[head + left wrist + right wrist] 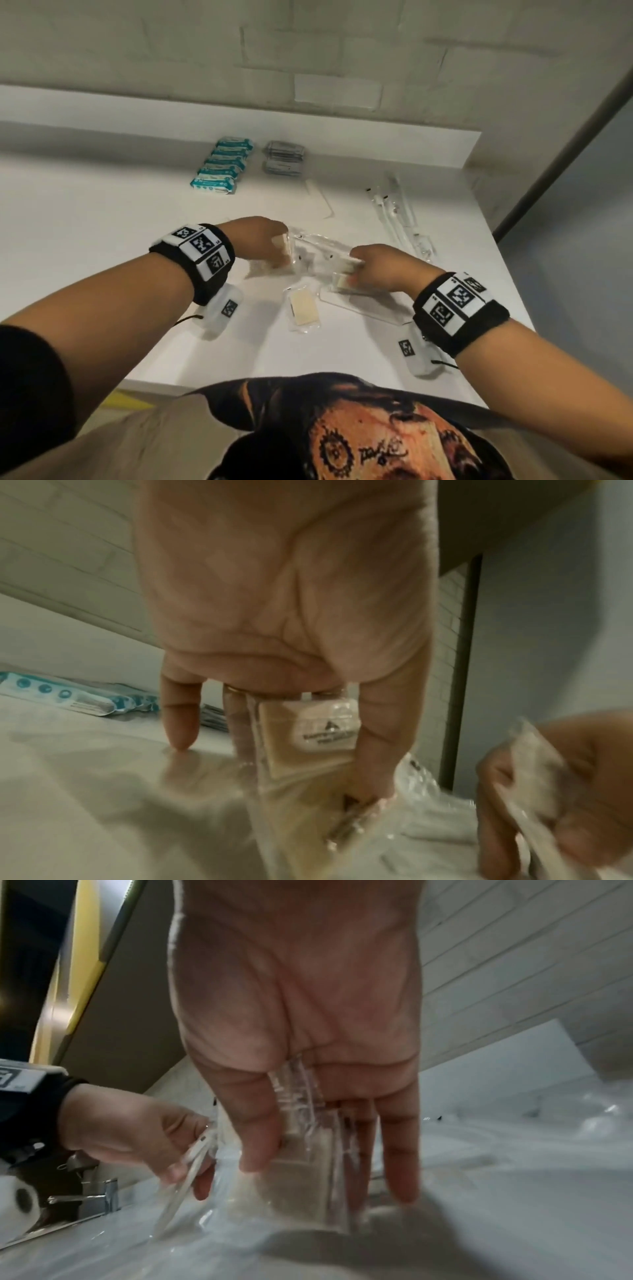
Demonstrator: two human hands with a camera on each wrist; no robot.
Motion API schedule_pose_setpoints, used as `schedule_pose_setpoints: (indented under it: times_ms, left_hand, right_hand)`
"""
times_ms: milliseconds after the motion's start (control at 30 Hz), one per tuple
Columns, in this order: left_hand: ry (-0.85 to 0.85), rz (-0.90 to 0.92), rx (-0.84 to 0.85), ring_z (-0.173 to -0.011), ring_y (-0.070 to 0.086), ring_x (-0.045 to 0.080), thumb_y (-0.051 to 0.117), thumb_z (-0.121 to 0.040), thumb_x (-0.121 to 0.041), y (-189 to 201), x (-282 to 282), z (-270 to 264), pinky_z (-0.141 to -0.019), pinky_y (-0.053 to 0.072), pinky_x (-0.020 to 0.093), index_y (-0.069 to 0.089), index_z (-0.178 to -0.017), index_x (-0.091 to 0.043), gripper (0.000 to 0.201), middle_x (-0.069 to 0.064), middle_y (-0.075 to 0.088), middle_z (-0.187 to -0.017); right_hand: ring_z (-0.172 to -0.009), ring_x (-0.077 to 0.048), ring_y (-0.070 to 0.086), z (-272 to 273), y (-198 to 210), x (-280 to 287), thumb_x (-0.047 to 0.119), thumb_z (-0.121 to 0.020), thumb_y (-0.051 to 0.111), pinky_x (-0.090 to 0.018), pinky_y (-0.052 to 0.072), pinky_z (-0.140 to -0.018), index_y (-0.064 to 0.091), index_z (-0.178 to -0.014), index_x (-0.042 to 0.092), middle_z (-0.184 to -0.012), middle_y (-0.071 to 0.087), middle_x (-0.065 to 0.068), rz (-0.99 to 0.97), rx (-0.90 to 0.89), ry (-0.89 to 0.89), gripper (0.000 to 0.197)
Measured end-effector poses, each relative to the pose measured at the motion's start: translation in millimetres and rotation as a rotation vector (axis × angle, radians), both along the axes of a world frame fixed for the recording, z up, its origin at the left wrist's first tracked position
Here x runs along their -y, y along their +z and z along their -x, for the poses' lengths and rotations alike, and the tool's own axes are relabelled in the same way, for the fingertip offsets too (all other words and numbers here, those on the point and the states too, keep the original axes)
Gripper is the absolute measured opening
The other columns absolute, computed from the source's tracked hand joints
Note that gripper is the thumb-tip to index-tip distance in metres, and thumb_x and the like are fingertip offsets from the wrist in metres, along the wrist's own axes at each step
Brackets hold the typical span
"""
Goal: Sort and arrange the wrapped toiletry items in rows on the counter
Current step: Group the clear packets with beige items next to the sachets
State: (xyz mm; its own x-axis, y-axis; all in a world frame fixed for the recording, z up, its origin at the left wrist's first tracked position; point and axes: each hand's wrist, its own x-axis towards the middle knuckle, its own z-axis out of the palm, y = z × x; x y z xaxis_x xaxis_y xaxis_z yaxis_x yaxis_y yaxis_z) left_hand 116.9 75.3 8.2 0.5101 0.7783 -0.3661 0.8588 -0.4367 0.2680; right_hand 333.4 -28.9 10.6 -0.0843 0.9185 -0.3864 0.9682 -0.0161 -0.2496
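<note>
Both grips pinch clear-wrapped beige soap bars: left hand [262, 240] its bar [310, 734], right hand [380, 265] another [344, 279]. The loose flat beige soap packet [303, 308] lies on the white table [102, 219] just nearer the person than both, between them, long axis pointing away.

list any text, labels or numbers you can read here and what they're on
Nothing can be read for certain.
Soap packet in the left hand: a dark triangle mark and two lines of print, too blurred to read.
Teal packets: print too small to read.
Grey packets: print too small to read.
Wristbands: black-and-white square code markers, with tiny digits too small to read.
Shirt: scrawled print, not legible.
</note>
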Motion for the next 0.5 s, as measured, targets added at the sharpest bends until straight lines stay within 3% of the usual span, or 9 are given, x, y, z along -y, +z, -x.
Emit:
schedule_pose_setpoints:
  times_ms: [67,200,267,333,400,500]
  left_hand:
    - [0.061,0.011,0.114,-0.100,0.055,0.020,0.071,-0.081,-0.037,9,0,-8,-0.082,0.042,0.031,0.058,-0.112,-0.022,0.037,-0.004,0.059,-0.108]
    - [0.118,-0.032,0.342,-0.094,0.060,0.017,0.077,-0.078,-0.035,27,5,-28,-0.075,0.041,0.027,0.060,-0.109,-0.020,0.039,-0.002,0.066,-0.104]
    - [0.099,0.023,0.358,-0.100,0.058,0.015,0.078,-0.077,-0.032,36,12,-35,-0.083,0.041,0.026,0.056,-0.121,-0.021,0.050,-0.007,0.063,-0.110]
    - [-0.036,0.101,0.188,-0.101,0.057,0.016,0.077,-0.077,-0.031,41,23,-41,-0.085,0.042,0.028,0.057,-0.122,-0.023,0.050,-0.013,0.062,-0.104]
    - [-0.222,0.144,-0.063,-0.092,0.055,0.015,0.076,-0.078,-0.034,35,37,-49,-0.075,0.039,0.029,0.058,-0.114,-0.026,0.041,-0.016,0.059,-0.092]
    - [-0.370,0.140,-0.294,-0.096,0.047,0.014,0.074,-0.078,-0.035,10,53,-54,-0.079,0.039,0.030,0.050,-0.125,-0.027,0.053,-0.008,0.056,-0.110]
  right_hand:
    - [-0.096,-0.022,0.055,-14,2,3,0.034,-0.089,0.056,-0.027,0.038,-0.071,0.056,-0.102,0.018,-0.103,0.058,0.001,0.015,0.022,0.013,0.021]
    - [-0.084,-0.018,0.052,-26,4,11,0.031,-0.087,0.060,-0.026,0.036,-0.059,0.050,-0.088,0.021,-0.090,0.054,0.003,0.027,0.017,0.071,0.014]
    - [-0.084,-0.019,0.053,-27,7,11,0.026,-0.086,0.062,-0.028,0.037,-0.061,0.050,-0.089,0.020,-0.090,0.055,0.002,0.003,-0.010,0.059,0.013]
    - [-0.077,-0.017,0.053,-28,8,12,0.022,-0.083,0.065,-0.026,0.037,-0.059,0.051,-0.082,0.024,-0.084,0.057,0.004,0.047,-0.048,0.055,0.014]
    - [-0.072,-0.014,0.052,-26,2,16,0.019,-0.079,0.068,-0.025,0.037,-0.055,0.052,-0.080,0.026,-0.080,0.055,0.007,0.130,-0.045,0.098,0.017]
    - [-0.080,-0.013,0.053,-22,-11,23,0.017,-0.075,0.073,-0.022,0.037,-0.053,0.052,-0.107,0.024,-0.094,0.053,0.007,0.160,-0.046,0.117,0.038]
